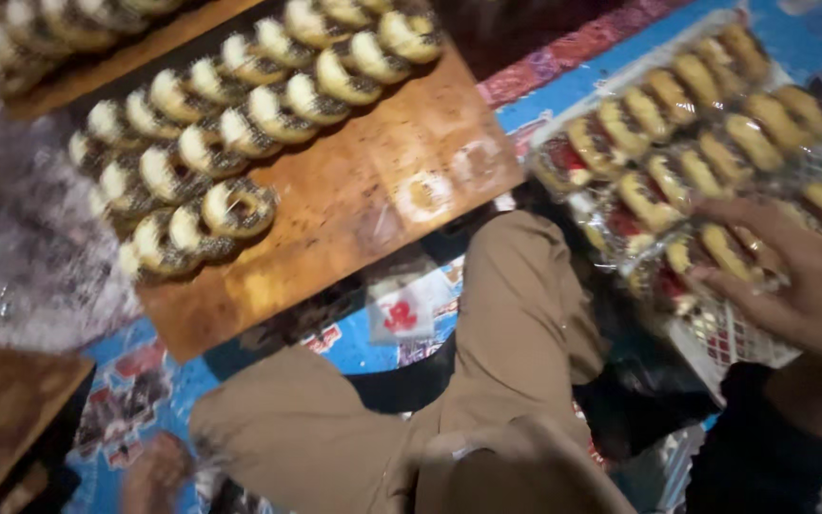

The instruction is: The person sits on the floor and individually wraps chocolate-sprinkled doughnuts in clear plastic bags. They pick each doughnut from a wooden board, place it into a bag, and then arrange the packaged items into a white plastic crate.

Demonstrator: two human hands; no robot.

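My right hand (792, 276) rests at the right, fingers spread over wrapped doughnuts (706, 152) stacked in rows in a white basket tray (730, 338); the fingertips touch the nearest clear wrappers, and I cannot tell if they grip one. My left hand (154, 471) is blurred at the bottom left, low near the floor mat, seemingly touching clear plastic; its fingers are unclear. My legs in tan trousers (516, 324) are crossed between the two hands.
A wooden board (373, 200) in front of me carries overlapping rows of white-iced, sprinkled doughnuts (230, 124). A second board with more sits at top left. Crumpled clear plastic (21, 247) lies at left. A small printed wrapper (401, 309) lies on the blue patterned mat.
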